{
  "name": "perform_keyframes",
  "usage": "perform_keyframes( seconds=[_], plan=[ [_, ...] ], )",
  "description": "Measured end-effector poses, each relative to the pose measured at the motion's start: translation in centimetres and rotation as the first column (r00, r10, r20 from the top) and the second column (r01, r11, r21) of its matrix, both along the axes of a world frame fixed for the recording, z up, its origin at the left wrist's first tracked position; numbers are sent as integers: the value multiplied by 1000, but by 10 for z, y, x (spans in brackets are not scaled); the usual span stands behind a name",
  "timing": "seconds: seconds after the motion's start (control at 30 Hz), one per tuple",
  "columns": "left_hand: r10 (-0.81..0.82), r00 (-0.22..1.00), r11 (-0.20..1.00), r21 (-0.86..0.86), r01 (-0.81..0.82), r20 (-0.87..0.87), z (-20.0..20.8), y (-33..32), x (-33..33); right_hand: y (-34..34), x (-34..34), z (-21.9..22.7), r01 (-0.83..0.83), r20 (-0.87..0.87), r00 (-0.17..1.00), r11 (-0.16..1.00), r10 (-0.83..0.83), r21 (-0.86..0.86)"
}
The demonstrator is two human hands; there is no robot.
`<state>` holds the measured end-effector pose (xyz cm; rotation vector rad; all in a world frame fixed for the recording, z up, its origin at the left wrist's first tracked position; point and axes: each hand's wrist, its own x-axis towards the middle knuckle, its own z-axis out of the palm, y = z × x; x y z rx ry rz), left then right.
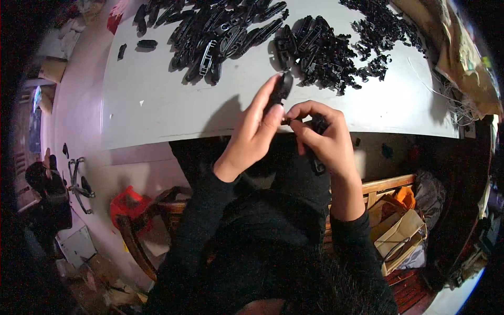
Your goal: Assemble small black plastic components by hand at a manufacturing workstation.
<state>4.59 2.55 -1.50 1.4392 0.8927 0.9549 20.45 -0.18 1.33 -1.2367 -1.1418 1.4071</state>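
My left hand (pixel 247 137) is closed around a long, curved black plastic part (pixel 284 86), its upper end pointing away from me. Close by on the right, my right hand (pixel 334 143) has thumb and forefinger pinched on a tiny dark piece (pixel 286 121) at the lower end of that part. Tucked in the palm and other fingers of the same hand is a second long black plastic part (pixel 318 164), mostly covered. Both hands are above the near edge of the white table (pixel 168 113). Fingers hide where the tiny piece meets the part.
A heap of long black plastic parts (pixel 210 37) lies at the far left of the table. Mid-right is a pile of smaller black pieces (pixel 331 68), with tiny ones (pixel 383 31) beyond. Tangled pale strings (pixel 451 94) hang at the right edge. A wooden bench (pixel 386 185) holds a cardboard box (pixel 401 241).
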Motion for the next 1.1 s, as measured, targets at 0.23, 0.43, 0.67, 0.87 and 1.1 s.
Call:
perform_keyframes(
  seconds=[0.23,0.43,0.67,0.87,1.1],
  plan=[
    [-143,989,985,97,145,-28,9,-10,-6,3,-13,6,96,146,981,977,-126,192],
    [-92,995,984,156,83,48,13,-24,-11,-5,-11,-4,-107,-194,977,990,88,-88],
    [-217,938,960,116,255,-270,8,-36,-34,-32,-19,-26,-113,-7,994,993,113,-42],
    [394,738,859,504,-85,-547,-10,33,-51,-38,-9,-37,-151,410,910,970,62,188],
    [693,133,710,703,43,-708,-11,75,-42,29,66,-41,346,710,528,881,-466,321]
  ],
)
